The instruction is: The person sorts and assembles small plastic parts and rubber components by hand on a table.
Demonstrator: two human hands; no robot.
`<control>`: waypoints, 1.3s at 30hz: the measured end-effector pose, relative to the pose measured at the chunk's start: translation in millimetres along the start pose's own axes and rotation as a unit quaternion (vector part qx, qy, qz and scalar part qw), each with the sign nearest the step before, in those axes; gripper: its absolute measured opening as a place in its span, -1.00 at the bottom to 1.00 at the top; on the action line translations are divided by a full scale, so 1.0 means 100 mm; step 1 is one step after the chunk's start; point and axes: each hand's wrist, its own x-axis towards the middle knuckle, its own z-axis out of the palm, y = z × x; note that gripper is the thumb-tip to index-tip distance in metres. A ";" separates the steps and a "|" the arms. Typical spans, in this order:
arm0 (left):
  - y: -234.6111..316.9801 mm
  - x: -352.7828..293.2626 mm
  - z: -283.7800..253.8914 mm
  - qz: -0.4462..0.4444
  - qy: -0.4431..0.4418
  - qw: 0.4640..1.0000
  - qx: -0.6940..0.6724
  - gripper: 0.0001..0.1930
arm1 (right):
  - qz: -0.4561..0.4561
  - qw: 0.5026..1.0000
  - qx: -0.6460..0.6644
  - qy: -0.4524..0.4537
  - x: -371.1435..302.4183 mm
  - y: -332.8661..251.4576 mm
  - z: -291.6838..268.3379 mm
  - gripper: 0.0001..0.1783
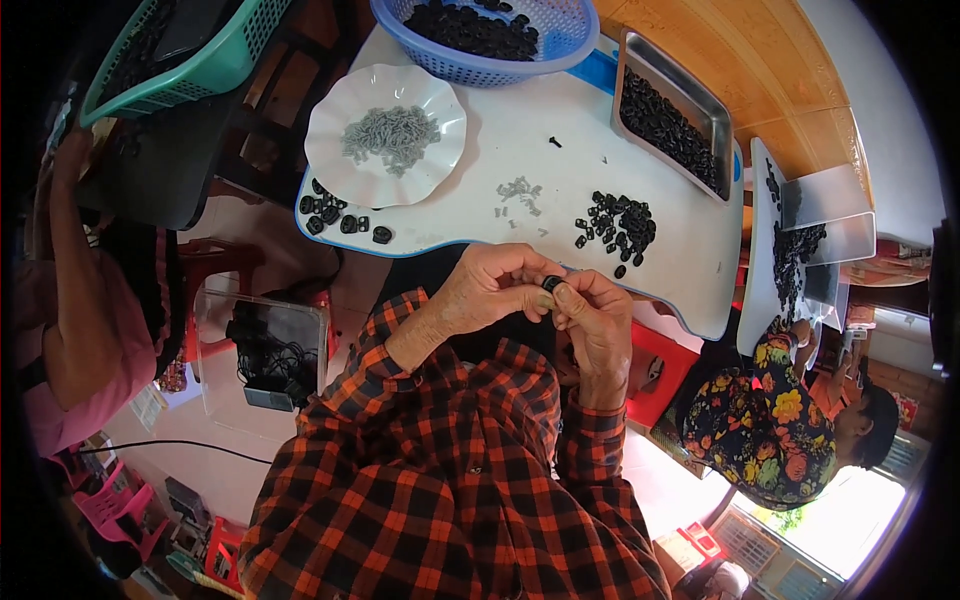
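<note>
My left hand (485, 292) and my right hand (597, 325) meet in front of my chest, just off the table's near edge. Between their fingertips they pinch a small rounded black plastic part (551, 284); the fingers partly cover it. Beyond my right hand lies a loose pile of small black parts (628, 228) on the white table (480, 225). Tiny grey pieces (520, 188) are scattered left of that pile. More grey pieces (395, 138) are heaped on a white scalloped plate (335, 165). Several oval black pieces (349, 224) sit at the table's left edge.
A blue-purple basket (480, 72) and a metal tray (626, 120), both with black parts, stand at the back. Left is a green basket (190, 90). People work on both sides, near a clear bin (215, 350) of cables and a red stool (650, 365).
</note>
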 end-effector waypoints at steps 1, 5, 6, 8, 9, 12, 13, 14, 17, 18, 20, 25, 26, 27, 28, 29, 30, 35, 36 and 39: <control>-0.06 0.00 0.00 0.014 0.007 1.000 -0.018 -0.74 | -0.002 1.000 0.007 0.001 -0.01 -0.01 0.01 -0.90; -0.07 0.02 0.01 0.020 0.011 0.999 -0.024 -0.72 | -0.009 0.999 0.037 0.010 -0.02 -0.01 0.03 -0.89; -0.06 0.01 0.01 0.020 0.012 0.999 -0.024 -0.72 | -0.008 0.999 0.037 0.009 -0.02 0.00 0.03 -0.89; -0.03 0.01 0.00 0.026 -0.002 0.999 0.031 -0.73 | -0.008 1.000 0.024 0.002 -0.02 0.01 0.00 -0.90; -0.02 0.01 0.00 0.026 -0.002 0.999 0.031 -0.73 | -0.008 1.000 0.024 0.002 -0.02 0.01 -0.01 -0.90; -0.01 0.01 0.00 0.023 0.001 1.000 -0.014 -0.75 | -0.010 1.000 0.007 -0.011 0.00 0.00 -0.03 -0.89; 0.00 0.00 0.00 0.020 -0.003 1.000 -0.008 -0.75 | -0.007 1.000 0.017 -0.024 0.01 0.00 -0.04 -0.89; 0.01 0.00 -0.01 0.017 -0.007 1.000 -0.003 -0.76 | -0.003 0.999 0.027 -0.038 0.02 0.00 -0.05 -0.88; 0.08 0.01 -0.03 -0.009 -0.020 1.000 -0.007 -0.78 | 0.008 0.999 0.032 -0.040 0.05 0.01 -0.06 -0.87; 0.10 0.01 -0.03 -0.009 -0.019 1.000 -0.007 -0.78 | 0.008 0.999 0.031 -0.041 0.06 0.01 -0.06 -0.87; 0.12 0.01 -0.03 -0.022 -0.020 1.000 0.010 -0.78 | 0.008 0.998 0.041 -0.053 0.06 0.01 -0.06 -0.86; 0.13 0.01 -0.04 -0.020 -0.018 0.999 0.017 -0.79 | 0.014 0.996 0.048 -0.069 0.08 0.02 -0.08 -0.86; 0.12 0.01 -0.04 -0.009 -0.018 1.000 0.022 -0.81 | 0.020 0.996 0.049 -0.074 0.08 0.02 -0.09 -0.86; 0.11 0.00 -0.04 -0.009 -0.018 1.000 0.022 -0.81 | 0.020 0.996 0.049 -0.074 0.08 0.01 -0.09 -0.86; 0.10 0.00 -0.05 -0.018 -0.025 0.999 0.017 -0.79 | 0.028 0.995 0.051 -0.083 0.08 0.00 -0.09 -0.86; 0.09 0.00 -0.06 -0.027 -0.032 0.999 0.013 -0.78 | 0.035 0.994 0.054 -0.093 0.08 0.00 -0.08 -0.85; 0.10 0.00 -0.06 -0.027 -0.032 0.999 0.013 -0.78 | 0.035 0.994 0.054 -0.093 0.09 0.00 -0.09 -0.85; 0.16 0.01 -0.06 -0.061 -0.063 0.996 -0.013 -0.78 | 0.069 0.978 0.137 -0.144 0.11 0.02 -0.10 -0.81; 0.14 0.00 -0.05 -0.061 -0.064 0.996 -0.012 -0.78 | 0.068 0.978 0.137 -0.145 0.11 0.03 -0.10 -0.81; 0.09 -0.02 -0.04 -0.036 -0.052 0.998 -0.012 -0.78 | 0.073 0.978 0.128 -0.149 0.13 0.04 -0.10 -0.80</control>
